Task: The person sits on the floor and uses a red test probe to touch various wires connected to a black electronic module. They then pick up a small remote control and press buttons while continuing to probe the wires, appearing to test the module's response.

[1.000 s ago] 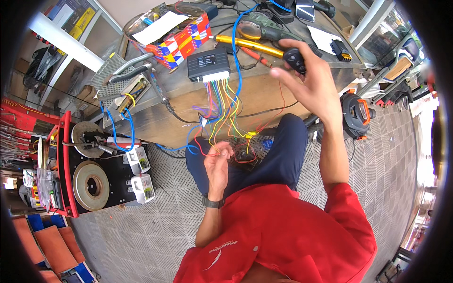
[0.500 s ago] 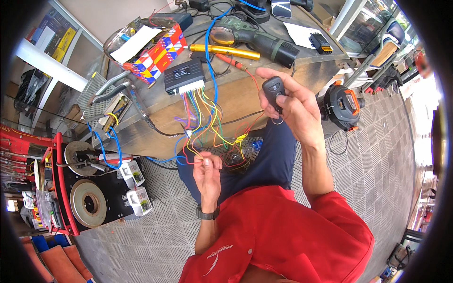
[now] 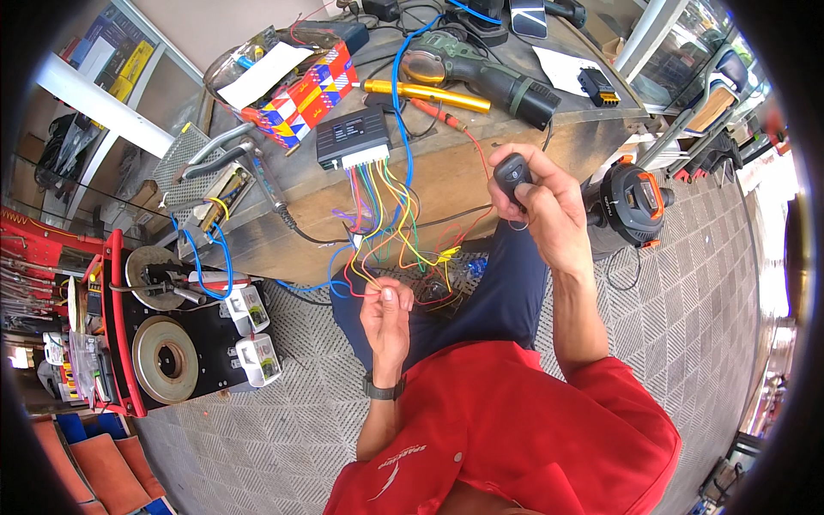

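Observation:
My right hand (image 3: pixel 546 199) is closed around a black key fob remote (image 3: pixel 515 178), with the thumb lying on its face. A metal ring hangs from the fob's lower end. Lower and to the left, my left hand (image 3: pixel 386 315) pinches red and yellow wires (image 3: pixel 353 268) between thumb and fingertips. These wires run up to the white connector (image 3: pixel 366 157) of a black control box (image 3: pixel 352 137), which lies near the bench's front edge. Several other coloured wires drop from the same connector over that edge, beside a yellow-wrapped bundle (image 3: pixel 448 255). The wire ends at my fingers are too small to make out.
On the wooden bench (image 3: pixel 481 154) lie a green cordless power tool (image 3: pixel 481 77), a gold tube (image 3: pixel 429 96), a colourful carton (image 3: pixel 311 93) and a soldering iron (image 3: pixel 268 180). A black-and-orange vacuum (image 3: pixel 631 206) stands right on the floor. A red-framed stand (image 3: pixel 116 326) is left.
The whole view has shifted slightly, so the bench items sit a little further right and lower. The right thumb remains on the key fob, and the left hand still pinches the wires.

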The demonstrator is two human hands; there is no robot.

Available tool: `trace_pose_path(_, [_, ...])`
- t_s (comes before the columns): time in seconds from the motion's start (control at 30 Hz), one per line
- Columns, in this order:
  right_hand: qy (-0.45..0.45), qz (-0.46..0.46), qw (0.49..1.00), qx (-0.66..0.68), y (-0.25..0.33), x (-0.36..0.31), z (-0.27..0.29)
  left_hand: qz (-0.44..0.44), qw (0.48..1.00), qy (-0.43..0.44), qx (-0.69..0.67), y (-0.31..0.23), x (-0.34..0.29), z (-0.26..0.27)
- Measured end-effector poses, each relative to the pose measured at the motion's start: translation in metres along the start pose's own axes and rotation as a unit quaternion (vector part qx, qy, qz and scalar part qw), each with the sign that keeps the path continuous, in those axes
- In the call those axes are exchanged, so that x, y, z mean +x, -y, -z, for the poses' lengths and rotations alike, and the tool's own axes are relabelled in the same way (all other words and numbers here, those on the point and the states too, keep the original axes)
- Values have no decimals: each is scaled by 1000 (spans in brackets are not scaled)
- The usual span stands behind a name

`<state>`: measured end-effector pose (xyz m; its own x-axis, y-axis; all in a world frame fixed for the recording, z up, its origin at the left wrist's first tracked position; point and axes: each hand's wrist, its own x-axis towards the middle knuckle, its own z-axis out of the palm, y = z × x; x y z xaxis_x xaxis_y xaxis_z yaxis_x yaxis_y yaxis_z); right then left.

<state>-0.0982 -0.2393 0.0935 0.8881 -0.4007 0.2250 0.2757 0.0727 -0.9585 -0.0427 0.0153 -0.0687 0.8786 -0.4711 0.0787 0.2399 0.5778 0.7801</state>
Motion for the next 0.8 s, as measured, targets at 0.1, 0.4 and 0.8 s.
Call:
trace_pose_path(0.1, [3,11,1000,-10,-3,1,2,1,1000,1,-2,0,1,-1])
trace_pose_path(0.4, [34,31,997,-60,14,12,-16,1,1000,10,5,-2,1,-6])
trace_pose_path(0.8, [265,140,852,-430,29,138,-62,-6,1000,8,-27,-3,-4,-8])
